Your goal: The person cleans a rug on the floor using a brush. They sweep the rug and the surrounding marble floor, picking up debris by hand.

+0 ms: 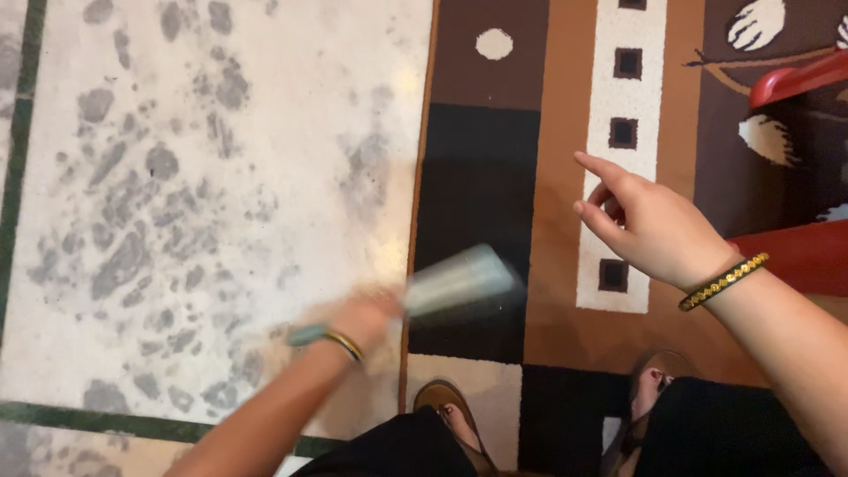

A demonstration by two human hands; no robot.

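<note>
The left hand (pixel 367 318) is curled tight around a pale green thing (pixel 459 283), which looks like a brush or a small hand broom (it is too blurry to be sure). The blur makes it look like the hand is swinging it fast. A little teal end (pixel 305 335) pokes out on the wrist side of that hand, next to a thin bangle (pixel 344 344).

The green thing sticks out from the left hand toward the right hand (pixel 649 225). It hangs just over the edge of the rug (pixel 556 265), where the rug meets the speckled stone floor (pixel 177 177). I cannot tell if it touches the rug or the floor.

The right hand is empty. Its fingers are loosely spread and point away from the body, over the white stripe with dark squares (pixel 623 132). It is well apart from the green thing. A gold and black bangle (pixel 724 281) sits on that wrist.

How far along is the work? I think it is in the middle of a sweep at the rug edge. No dirt pile shows, so I cannot tell how much is left.

Two sandaled feet (pixel 446 411) stand on the rug below the hands. A red plastic thing (pixel 799 79) sits beyond the right hand.
</note>
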